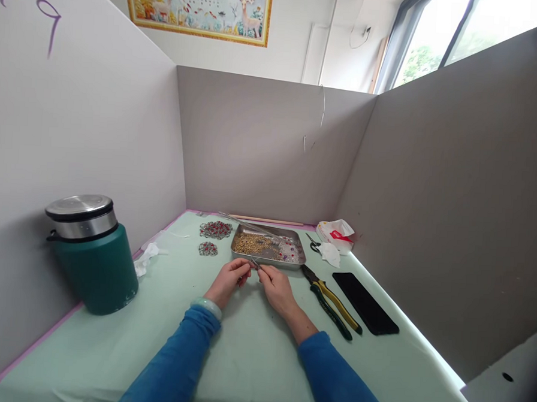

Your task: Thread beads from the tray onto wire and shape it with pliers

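The left hand (229, 279) and right hand (276, 286) pinch thin things (256, 264), too small to name, in a narrow grip beside a shiny metal tray (287, 265) of grainy gold bits (250, 243).

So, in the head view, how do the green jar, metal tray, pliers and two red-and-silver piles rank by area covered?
1. Green jar, plainly largest, though its nearness may exaggerate it
2. Metal tray
3. Pliers
4. Farther pile
5. Nearer pile
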Available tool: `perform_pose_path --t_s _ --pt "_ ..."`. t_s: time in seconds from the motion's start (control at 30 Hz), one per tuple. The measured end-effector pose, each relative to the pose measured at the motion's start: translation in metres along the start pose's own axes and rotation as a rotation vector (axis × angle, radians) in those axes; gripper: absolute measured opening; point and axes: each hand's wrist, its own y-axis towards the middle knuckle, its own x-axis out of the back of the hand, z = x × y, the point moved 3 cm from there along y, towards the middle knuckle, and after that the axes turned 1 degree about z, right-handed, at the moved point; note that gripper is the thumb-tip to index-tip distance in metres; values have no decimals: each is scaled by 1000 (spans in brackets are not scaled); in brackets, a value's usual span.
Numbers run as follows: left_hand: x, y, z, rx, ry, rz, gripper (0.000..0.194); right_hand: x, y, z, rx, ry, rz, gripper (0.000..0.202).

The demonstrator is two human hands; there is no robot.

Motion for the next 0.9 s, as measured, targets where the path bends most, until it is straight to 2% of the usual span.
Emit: perform_pose_path --t_s 0.4,0.67,0.83,0.9 --pt "8 4 -2 -77 226 -42 32 3 1 -3 36 4 -28 26" --pt "9 4 -2 -99 228 27 33 6 1 -3 103 22 -55 26" --pt "7 6 0 -177 369 -26 27 5 0 -3 93 -38 -79 24" --pt "6 7 2 -200 353 -57 27 3 0 -2 83 -68 -89 24"
